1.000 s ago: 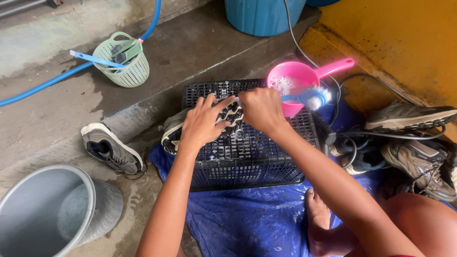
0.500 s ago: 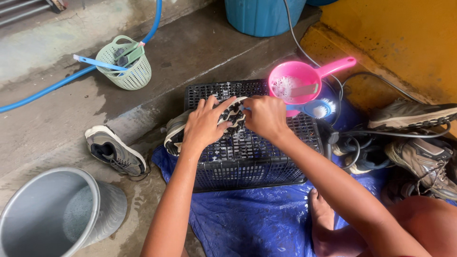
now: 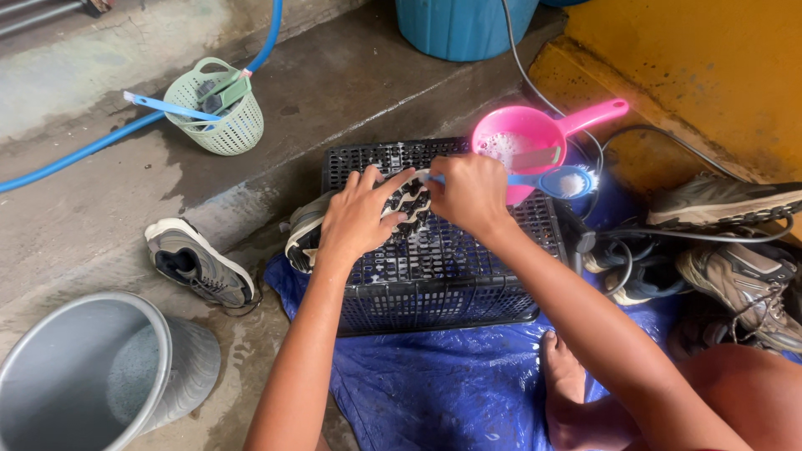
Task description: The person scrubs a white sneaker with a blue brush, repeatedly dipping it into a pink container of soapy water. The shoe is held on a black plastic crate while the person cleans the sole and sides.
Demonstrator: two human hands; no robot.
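crate [image 3: 434, 284] black grid | dipper [image 3: 535, 138] pink | tarp [image 3: 434, 384] blue | basket [image 3: 219, 113] pale green

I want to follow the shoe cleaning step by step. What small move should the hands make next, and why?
Probably a short brush stroke along the sole. The left hand presses the shoe sole-up on the black crate, and the right hand holds the blue brush against the sole, where suds show.
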